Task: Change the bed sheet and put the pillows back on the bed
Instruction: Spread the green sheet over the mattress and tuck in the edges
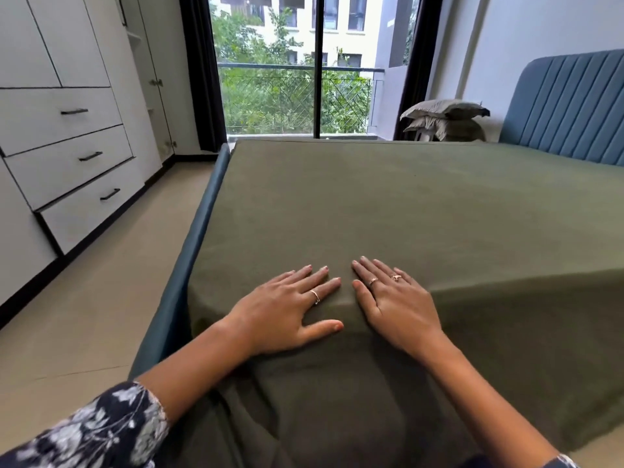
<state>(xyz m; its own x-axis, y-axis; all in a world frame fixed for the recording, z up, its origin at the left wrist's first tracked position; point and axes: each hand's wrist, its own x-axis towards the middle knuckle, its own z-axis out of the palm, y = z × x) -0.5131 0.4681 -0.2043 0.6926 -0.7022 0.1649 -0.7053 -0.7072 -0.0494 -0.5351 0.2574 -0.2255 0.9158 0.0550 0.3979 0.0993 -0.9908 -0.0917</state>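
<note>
An olive green bed sheet (388, 211) lies spread flat over the mattress and hangs down over the near edge in loose folds. My left hand (287, 309) rests flat on the sheet near the mattress's near edge, fingers straight and spread. Right beside it my right hand (395, 302) lies flat on the sheet too, fingers straight. The two hands nearly touch at the fingertips. Two grey pillows (445, 118) sit stacked on a stool beyond the far side of the bed, next to the blue headboard (570, 103).
The blue bed frame (199, 228) runs along the left of the mattress. White wardrobe drawers (67, 157) line the left wall, with a strip of beige floor (111, 282) between them and the bed. A glass balcony door (297, 69) with dark curtains stands ahead.
</note>
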